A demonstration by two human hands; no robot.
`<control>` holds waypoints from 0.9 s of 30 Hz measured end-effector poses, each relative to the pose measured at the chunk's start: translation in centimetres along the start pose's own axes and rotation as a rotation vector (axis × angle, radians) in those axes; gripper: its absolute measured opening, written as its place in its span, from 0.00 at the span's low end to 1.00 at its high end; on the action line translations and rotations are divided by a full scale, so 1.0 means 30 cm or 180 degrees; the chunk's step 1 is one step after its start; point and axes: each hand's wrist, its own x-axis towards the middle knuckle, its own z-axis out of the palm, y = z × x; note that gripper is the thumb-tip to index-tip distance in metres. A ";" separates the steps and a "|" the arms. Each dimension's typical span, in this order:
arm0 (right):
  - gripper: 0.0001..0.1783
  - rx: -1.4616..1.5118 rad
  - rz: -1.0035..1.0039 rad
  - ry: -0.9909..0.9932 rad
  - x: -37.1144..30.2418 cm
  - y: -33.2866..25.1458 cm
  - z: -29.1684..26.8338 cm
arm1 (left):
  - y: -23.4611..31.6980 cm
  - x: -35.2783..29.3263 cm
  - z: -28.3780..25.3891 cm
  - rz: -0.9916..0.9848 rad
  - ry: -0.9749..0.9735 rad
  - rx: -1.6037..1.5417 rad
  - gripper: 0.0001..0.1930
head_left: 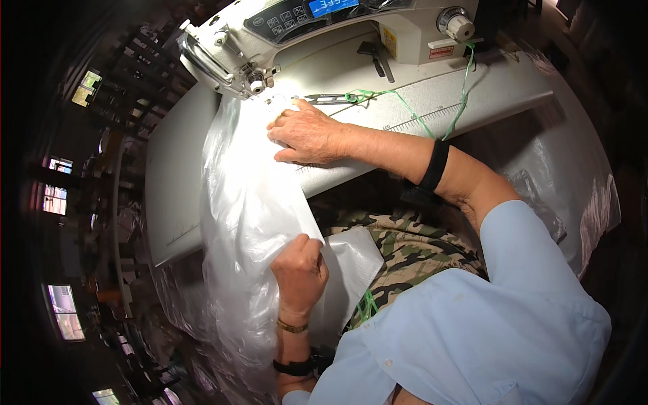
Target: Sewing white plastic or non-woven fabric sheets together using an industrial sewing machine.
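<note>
A white, shiny plastic sheet [246, 202] runs from under the sewing machine head down over the table's front edge. My left hand [297, 273] is closed in a fist on the sheet's right edge, below the tabletop. Close to the needle area, my right hand [307, 135] has its curled fingers on the same edge, thumb toward me. The sewing machine [317, 40] stands at the top, its lamp glaring on the sheet; the needle is hard to make out. Just beyond my right hand lie dark thread snips [327, 99] with green string tied to them.
Green string [412, 111] loops from the snips to the machine's handwheel [456, 24]. A black tool [374, 59] rests on the machine bed. More clear plastic [574, 169] hangs at the right. A ruler scale [418, 120] marks the table's front [499, 101].
</note>
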 end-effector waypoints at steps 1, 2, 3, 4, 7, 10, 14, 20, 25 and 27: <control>0.23 -0.0003 0.0010 -0.0011 0.003 0.000 -0.003 | -0.010 0.027 -0.002 0.0051 -0.0002 0.0056 0.05; 0.22 -0.0008 0.0022 -0.0023 0.005 0.001 -0.004 | -0.020 0.052 -0.002 0.0043 -0.0054 0.0168 0.05; 0.22 -0.0001 0.0029 -0.0028 0.009 0.003 -0.002 | -0.027 0.080 -0.004 0.0041 -0.0063 0.0165 0.05; 0.21 0.0011 0.0059 0.0001 0.013 0.004 0.000 | -0.033 0.110 -0.006 0.0080 -0.0033 0.0200 0.05; 0.19 0.0021 0.0104 0.0107 0.011 0.017 0.014 | -0.070 0.196 0.000 0.0130 -0.0017 0.0313 0.05; 0.16 0.0012 0.0096 0.0249 0.026 0.017 0.027 | -0.103 0.274 -0.003 0.0204 0.0054 0.0525 0.06; 0.10 0.0001 0.0158 0.0433 0.031 0.056 0.049 | -0.141 0.398 0.013 0.0309 0.0135 0.0574 0.07; 0.09 0.0264 0.0216 0.0699 0.060 0.023 0.039 | -0.238 0.493 0.026 -0.0010 0.0417 0.0860 0.03; 0.17 0.0382 0.0342 0.0695 0.040 0.031 0.022 | -0.105 0.361 -0.064 -0.0473 0.0487 -0.1485 0.21; 0.19 0.0359 0.0459 0.0648 0.030 0.046 0.017 | -0.012 0.245 -0.114 -0.0115 0.0662 -0.1094 0.23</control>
